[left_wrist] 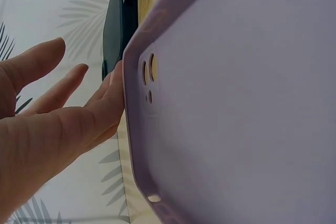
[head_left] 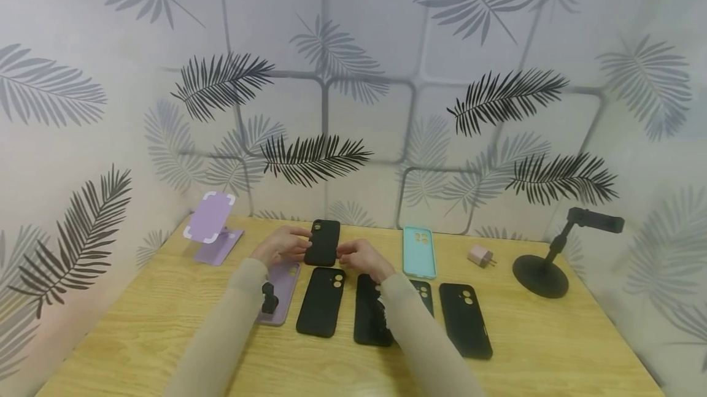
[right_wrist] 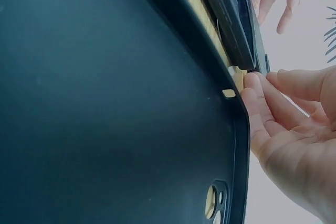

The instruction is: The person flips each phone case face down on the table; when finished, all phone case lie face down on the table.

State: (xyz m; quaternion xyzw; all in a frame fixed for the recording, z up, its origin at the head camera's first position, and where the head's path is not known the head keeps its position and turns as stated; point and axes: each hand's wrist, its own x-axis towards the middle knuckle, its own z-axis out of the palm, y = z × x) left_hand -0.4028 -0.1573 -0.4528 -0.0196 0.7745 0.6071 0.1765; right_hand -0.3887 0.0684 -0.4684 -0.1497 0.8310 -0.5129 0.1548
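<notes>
A black phone case [head_left: 323,242] lies at the back of the table between the two hands. My left hand [head_left: 284,245] is at its left edge, fingers extended; in the left wrist view some fingertips of this left hand [left_wrist: 50,129] reach the dark case's side. My right hand [head_left: 364,258] is at the right edge, and in the right wrist view the right hand's [right_wrist: 294,129] fingertips touch near a corner. Below the left wrist lies a purple phone case [head_left: 286,289]. Two more black cases lie in front, one in the middle [head_left: 321,302], one [head_left: 369,317] by the right wrist.
A green-black case [head_left: 424,291] is partly hidden by the right forearm. Further right are a black case [head_left: 466,320], a turquoise case [head_left: 418,253], a pink charger plug [head_left: 479,255] and a black stand [head_left: 541,275]. A purple phone stand [head_left: 212,219] is at back left, before the wall.
</notes>
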